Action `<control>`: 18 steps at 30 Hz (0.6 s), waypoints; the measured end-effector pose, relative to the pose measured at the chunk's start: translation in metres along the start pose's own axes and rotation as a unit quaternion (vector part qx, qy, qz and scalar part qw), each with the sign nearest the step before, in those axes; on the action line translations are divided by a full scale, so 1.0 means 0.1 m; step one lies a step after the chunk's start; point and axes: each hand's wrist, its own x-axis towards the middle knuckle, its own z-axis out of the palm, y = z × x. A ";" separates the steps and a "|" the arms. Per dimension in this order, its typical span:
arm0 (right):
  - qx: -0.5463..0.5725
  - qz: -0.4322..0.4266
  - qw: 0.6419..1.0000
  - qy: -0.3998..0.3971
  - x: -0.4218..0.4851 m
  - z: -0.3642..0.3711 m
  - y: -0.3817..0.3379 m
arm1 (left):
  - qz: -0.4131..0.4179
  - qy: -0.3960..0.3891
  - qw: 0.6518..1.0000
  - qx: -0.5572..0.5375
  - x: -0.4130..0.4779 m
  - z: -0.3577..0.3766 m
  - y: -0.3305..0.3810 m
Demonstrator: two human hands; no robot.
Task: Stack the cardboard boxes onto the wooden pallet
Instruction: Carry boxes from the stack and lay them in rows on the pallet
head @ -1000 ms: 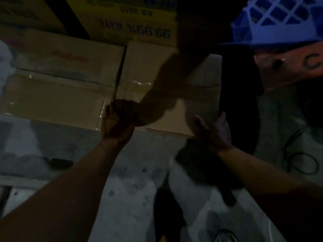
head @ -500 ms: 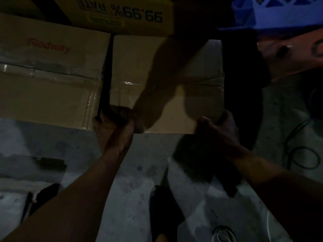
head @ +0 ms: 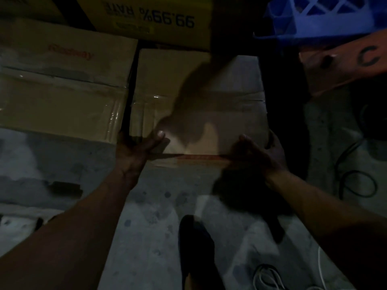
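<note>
- Step in hand: pick-up of one cardboard box (head: 209, 114), which we judge to be at the point of lifting; it sits low at the edge of the concrete floor (head: 159, 206), directly ahead of the person.
- Grip: the left hand (head: 136, 151) holds the near left corner, thumb on the top face and fingers down in the narrow dark gap beside it; the right hand (head: 263, 151) wraps the near right corner, thumb on top and fingers round the side. Both hands clasp the box firmly.
- Next move, as we read it: a level lift towards the body, then a carry to the wooden pallet, which is not in view, so we cannot tell its direction.
- Surroundings: a neighbouring box (head: 62, 91) with red print lies just beside on the left; a yellow carton (head: 150, 19) stands behind; a blue crate (head: 326, 15) rests over an orange object (head: 343, 65) at the right.
- Obstacles: we note the tight gap around the left fingers, dark cables (head: 356, 185) looped on the floor to the right, and the person's foot (head: 194, 248) below the load. Dim light hides finer detail.
</note>
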 end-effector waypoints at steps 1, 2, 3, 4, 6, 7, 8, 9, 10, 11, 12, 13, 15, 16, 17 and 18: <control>0.002 -0.003 1.000 0.006 -0.07 -0.02 -0.02 | -0.001 -0.008 1.000 -0.006 -0.10 -0.03 0.00; 0.010 -0.003 1.000 0.011 -0.14 -0.04 -0.03 | 0.003 -0.012 1.000 -0.017 -0.18 -0.07 0.00; 0.020 -0.007 1.000 0.010 -0.23 -0.06 -0.04 | 0.007 -0.013 1.000 -0.023 -0.25 -0.12 -0.03; 0.031 -0.010 0.999 0.006 -0.35 -0.10 -0.05 | 0.010 -0.012 0.999 -0.038 -0.36 -0.18 -0.03; 0.027 -0.025 0.999 -0.001 -0.61 -0.24 -0.06 | 0.025 -0.010 0.998 -0.050 -0.61 -0.31 -0.05; 0.013 -0.037 0.999 -0.008 -0.72 -0.31 -0.04 | 0.033 -0.009 0.999 -0.043 -0.71 -0.36 -0.08; -0.004 -0.056 0.998 -0.015 -0.87 -0.38 -0.03 | 0.044 -0.003 0.998 -0.038 -0.87 -0.44 -0.11; -0.018 -0.077 0.997 -0.018 -1.02 -0.44 -0.01 | 0.060 -0.003 0.998 -0.035 -1.00 -0.51 -0.16; -0.027 -0.094 0.995 -0.020 -1.20 -0.49 0.00 | 0.069 0.000 0.997 -0.037 -1.19 -0.59 -0.19; -0.032 -0.106 0.994 -0.022 -1.38 -0.54 0.02 | 0.085 0.001 0.995 -0.045 -1.36 -0.65 -0.23; -0.036 -0.116 0.992 -0.021 -1.53 -0.58 0.02 | 0.090 0.005 0.995 -0.051 -1.51 -0.71 -0.26; -0.038 -0.125 0.991 -0.020 -1.70 -0.63 0.03 | 0.095 0.006 0.994 -0.060 -1.68 -0.77 -0.29; -0.032 -0.140 0.989 -0.026 -2.04 -0.70 0.06 | 0.098 0.016 0.992 -0.073 -2.00 -0.93 -0.37; -0.034 -0.144 0.989 -0.031 -2.22 -0.72 0.06 | 0.098 0.023 0.992 -0.076 -2.17 -1.01 -0.40; -0.035 -0.145 0.988 -0.035 -2.34 -0.74 0.05 | 0.096 0.030 0.992 -0.082 -2.29 -1.08 -0.43; -0.040 -0.147 0.987 -0.041 -2.50 -0.73 0.02 | 0.093 0.043 0.991 -0.090 -2.43 -1.17 -0.47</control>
